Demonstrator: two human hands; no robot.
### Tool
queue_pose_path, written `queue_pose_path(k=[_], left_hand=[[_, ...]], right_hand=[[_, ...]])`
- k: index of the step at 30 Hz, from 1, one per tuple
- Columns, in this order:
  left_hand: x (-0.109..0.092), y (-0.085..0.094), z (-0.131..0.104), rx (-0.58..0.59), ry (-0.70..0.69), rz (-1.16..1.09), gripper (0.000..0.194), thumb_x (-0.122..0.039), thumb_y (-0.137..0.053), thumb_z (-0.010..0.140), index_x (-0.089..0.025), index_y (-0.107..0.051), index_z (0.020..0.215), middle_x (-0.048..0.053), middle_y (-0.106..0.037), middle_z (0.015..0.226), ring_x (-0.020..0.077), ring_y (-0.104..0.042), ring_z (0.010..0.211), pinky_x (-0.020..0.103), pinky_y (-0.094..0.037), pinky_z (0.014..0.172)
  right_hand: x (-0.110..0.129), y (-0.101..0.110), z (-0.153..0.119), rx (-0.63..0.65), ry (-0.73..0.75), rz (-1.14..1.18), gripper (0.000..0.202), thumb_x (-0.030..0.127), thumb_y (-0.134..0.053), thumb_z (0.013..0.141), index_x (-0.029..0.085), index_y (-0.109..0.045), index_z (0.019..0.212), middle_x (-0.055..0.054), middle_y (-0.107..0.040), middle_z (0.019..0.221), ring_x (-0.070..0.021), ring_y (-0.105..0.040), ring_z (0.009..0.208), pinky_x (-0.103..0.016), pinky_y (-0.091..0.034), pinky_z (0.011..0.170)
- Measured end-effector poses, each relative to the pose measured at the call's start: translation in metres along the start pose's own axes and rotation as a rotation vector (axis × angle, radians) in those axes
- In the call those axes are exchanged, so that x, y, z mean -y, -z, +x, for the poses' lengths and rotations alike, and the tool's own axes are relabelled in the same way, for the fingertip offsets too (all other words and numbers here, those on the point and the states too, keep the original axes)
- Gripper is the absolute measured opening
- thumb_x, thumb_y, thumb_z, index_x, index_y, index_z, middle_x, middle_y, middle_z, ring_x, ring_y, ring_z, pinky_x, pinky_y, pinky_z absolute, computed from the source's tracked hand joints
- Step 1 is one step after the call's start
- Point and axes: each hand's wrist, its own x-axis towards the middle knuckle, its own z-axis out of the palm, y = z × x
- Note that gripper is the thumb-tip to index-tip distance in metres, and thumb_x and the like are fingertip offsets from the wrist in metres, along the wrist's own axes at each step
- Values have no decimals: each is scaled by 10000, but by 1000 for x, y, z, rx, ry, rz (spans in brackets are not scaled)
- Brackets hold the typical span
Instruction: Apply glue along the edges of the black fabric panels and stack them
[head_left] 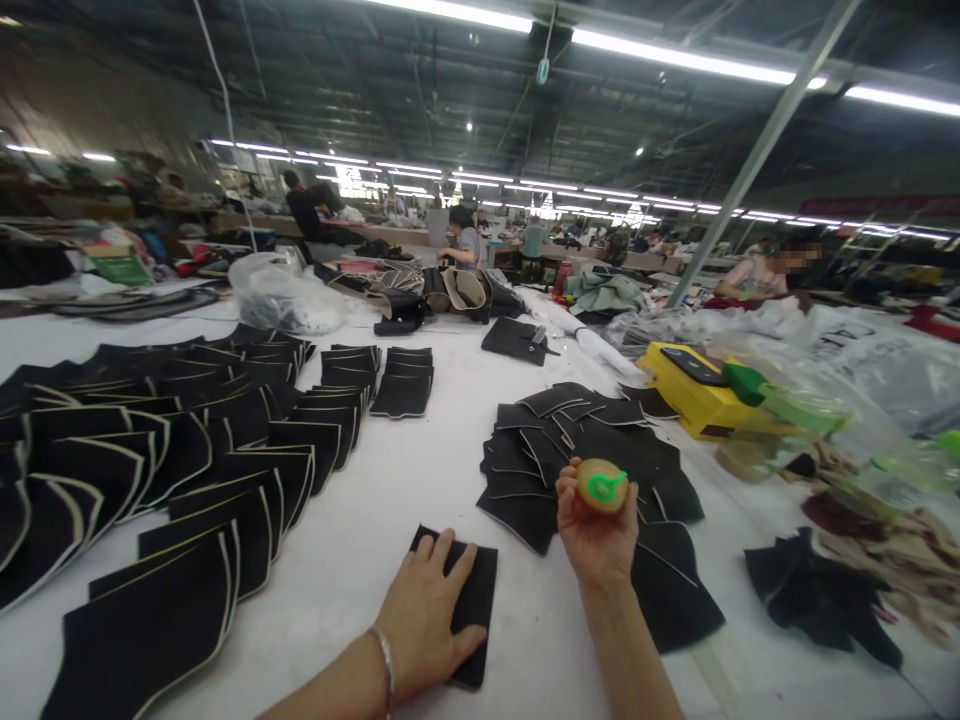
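My left hand [427, 610] lies flat with fingers spread on a small black fabric piece [478, 580] on the white table. My right hand [600, 540] is closed round a yellowish squeeze bottle [600, 480] with a bright green cap, its capped end facing me. Behind and below that hand spreads a loose pile of black cut pieces [630, 450] with pale edges. On the left, long overlapping rows of similar black pieces [187, 580] fan out, and two shorter rows [405, 385] lie farther back.
A yellow box [690, 395] with a dark phone-like object stands at right, beside clear plastic bags [877, 370]. Black scraps [817, 590] and beige cloth [892, 550] lie at the right edge. A black flap piece [517, 340] and bags sit farther back. Several people work beyond.
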Motion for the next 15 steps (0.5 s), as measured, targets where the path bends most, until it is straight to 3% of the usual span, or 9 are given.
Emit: queue_pose_path(k=[3,6,8,10,12,15], left_hand=[[1,7,-1,58,-139,36,632,-144,-571,667,-315,-589,1275,81,-479,1430,346,-445,1240,512,-369,1019],[15,21,0,87,-275,23,512,-2,-434,669,-323,-716,951,-7,-586,1302,252,-467,1227,453,-342,1043],[22,23,-1,39,-227,-14,400,-34,-428,734,-282,-709,874,9,-568,1310,247,-460,1234,442,-356,1033],[23,16,-5,-57,-93,-68,324,-115,-478,767,-243,-669,995,62,-534,1319,262,-471,1210,434,-396,1009],[23,4,-11,-176,41,-125,409,-140,-487,763,-194,-582,1157,100,-510,1302,258,-486,1191,415,-420,1011],[27,-9,-22,-320,128,-176,408,-132,-425,795,-178,-536,1185,99,-510,1248,235,-511,1175,379,-447,1009]], right_hand=[[0,0,1,-11,-5,-5,677,407,-842,655,125,-549,1196,-85,-659,1006,-167,-667,898,-251,-599,772],[-2,0,1,-18,-21,-6,667,406,-839,660,114,-561,1191,-94,-656,1014,-173,-663,904,-261,-597,781],[-5,0,0,-18,-30,-20,656,409,-836,664,89,-577,1175,-110,-654,1018,-178,-662,905,-260,-590,794],[-8,1,0,-14,-31,-57,652,421,-834,663,70,-594,1157,-124,-653,1016,-180,-664,895,-255,-586,794],[-10,1,0,-12,-27,-99,648,436,-834,658,70,-607,1142,-125,-658,1010,-181,-667,888,-251,-587,785],[-12,2,1,-22,-32,-126,627,448,-829,659,86,-619,1125,-117,-669,1005,-183,-674,887,-253,-594,773]])
